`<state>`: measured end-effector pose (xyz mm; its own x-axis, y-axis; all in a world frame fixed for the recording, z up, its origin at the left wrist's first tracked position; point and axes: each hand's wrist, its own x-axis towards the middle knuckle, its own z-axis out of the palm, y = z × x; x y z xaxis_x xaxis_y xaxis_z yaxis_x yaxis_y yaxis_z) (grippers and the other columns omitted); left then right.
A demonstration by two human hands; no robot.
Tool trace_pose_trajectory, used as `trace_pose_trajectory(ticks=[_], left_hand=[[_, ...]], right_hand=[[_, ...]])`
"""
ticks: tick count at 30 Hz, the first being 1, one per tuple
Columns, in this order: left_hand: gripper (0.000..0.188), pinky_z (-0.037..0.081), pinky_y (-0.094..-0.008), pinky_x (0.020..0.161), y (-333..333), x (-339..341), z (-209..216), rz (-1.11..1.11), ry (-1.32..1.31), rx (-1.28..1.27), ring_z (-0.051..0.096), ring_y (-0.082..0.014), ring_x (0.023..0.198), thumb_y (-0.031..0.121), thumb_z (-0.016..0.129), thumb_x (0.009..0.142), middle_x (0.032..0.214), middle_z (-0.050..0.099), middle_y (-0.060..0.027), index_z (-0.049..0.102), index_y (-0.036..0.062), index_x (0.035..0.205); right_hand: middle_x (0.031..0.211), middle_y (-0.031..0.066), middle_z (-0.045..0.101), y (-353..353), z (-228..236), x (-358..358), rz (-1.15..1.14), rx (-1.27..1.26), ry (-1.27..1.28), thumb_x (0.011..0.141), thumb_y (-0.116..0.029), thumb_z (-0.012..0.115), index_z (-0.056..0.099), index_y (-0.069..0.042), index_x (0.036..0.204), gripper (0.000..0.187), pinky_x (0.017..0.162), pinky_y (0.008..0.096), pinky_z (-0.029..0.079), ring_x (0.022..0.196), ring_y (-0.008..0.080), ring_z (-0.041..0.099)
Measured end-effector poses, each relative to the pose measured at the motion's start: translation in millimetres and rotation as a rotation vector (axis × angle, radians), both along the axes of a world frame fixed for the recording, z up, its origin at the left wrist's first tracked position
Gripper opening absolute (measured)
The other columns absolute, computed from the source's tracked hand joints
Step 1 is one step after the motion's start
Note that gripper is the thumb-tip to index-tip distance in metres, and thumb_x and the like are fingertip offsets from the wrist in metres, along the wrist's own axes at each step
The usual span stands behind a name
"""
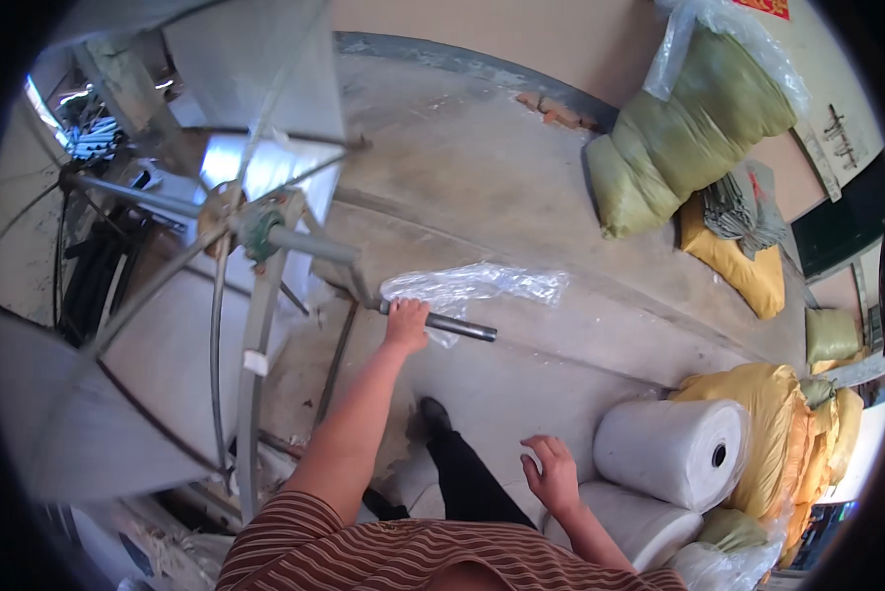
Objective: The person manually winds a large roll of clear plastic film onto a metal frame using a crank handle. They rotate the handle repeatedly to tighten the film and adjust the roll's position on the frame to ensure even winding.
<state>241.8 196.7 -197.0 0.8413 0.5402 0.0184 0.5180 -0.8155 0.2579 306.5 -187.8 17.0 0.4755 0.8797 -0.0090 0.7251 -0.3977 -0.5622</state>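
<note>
My left hand (409,324) is wrapped round the metal handle of a crank (462,327), whose bare end sticks out to the right. The crank arm runs up to a shaft on a green bearing block (261,229). That shaft carries a large spoked reel (216,315) at the left, with pale sheet material (275,64) about its frame. Over by the white rolls, my right hand (552,471) hangs in the air with nothing in it, its fingers loosely curled and apart. Clear plastic film (482,286) lies on the floor beyond the crank.
Two white rolls (649,440) are stacked at the right, beside yellow sacks (757,409). A bulging green sack (693,123) leans on the far wall, near a yellow sack (733,256) with grey folded bundles. A ridge (560,266) crosses the concrete floor. The reel's metal stand (261,394) rises at my left.
</note>
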Motion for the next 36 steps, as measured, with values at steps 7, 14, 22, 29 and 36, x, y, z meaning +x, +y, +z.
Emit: trace_pose_trajectory(ticks=[7,14,22,29,36], left_hand=[[0.035,0.041,-0.0462,0.101,-98,-124,75,0.02,-0.018,-0.054,0.06,-0.0298,0.11,0.016,0.08,0.073,0.103,0.065,-0.0089,0.065,0.0125,0.104],[0.03,0.041,-0.0444,0.094,-131,-191,259,-0.092,-0.331,-0.004,0.059,-0.0279,0.102,0.013,0.078,0.075,0.097,0.063,-0.0079,0.064,0.01,0.101],[0.039,0.039,-0.0455,0.105,-137,-176,366,0.033,-0.824,0.128,0.059,-0.0296,0.115,0.012,0.075,0.085,0.119,0.065,-0.0089,0.064,0.0078,0.122],[0.033,0.039,-0.0452,0.105,-121,-187,285,0.066,-0.731,-0.096,0.06,-0.03,0.113,0.013,0.073,0.089,0.117,0.066,-0.0101,0.065,0.0074,0.12],[0.034,0.037,-0.0449,0.105,-94,-189,220,0.23,-0.603,-0.171,0.06,-0.0302,0.113,0.016,0.069,0.091,0.119,0.066,-0.0089,0.063,0.0096,0.123]], right_hand=[[0.122,0.0157,0.065,65,14,-96,0.327,0.236,0.091,0.085,-0.007,0.073,0.066,-0.006,0.12,0.035,0.095,0.045,0.052,0.114,0.0372,0.062],[0.162,0.0138,0.04,90,39,-163,0.212,0.194,-0.332,0.087,-0.019,0.07,0.046,-0.009,0.154,0.072,0.12,0.0511,0.026,0.151,0.0324,0.036],[0.152,0.0033,0.051,182,111,-68,-0.016,0.451,-1.127,0.09,-0.015,0.062,0.051,-0.016,0.151,0.063,0.115,0.0449,0.032,0.137,0.0214,0.049],[0.129,0.0079,0.057,283,185,32,-0.033,0.461,-1.072,0.076,-0.01,0.067,0.05,-0.011,0.146,0.072,0.11,0.0477,0.036,0.118,0.0277,0.052],[0.121,0.0127,0.054,376,134,148,-0.096,0.196,-1.051,0.072,-0.008,0.073,0.049,-0.011,0.142,0.075,0.103,0.0473,0.04,0.11,0.0344,0.054]])
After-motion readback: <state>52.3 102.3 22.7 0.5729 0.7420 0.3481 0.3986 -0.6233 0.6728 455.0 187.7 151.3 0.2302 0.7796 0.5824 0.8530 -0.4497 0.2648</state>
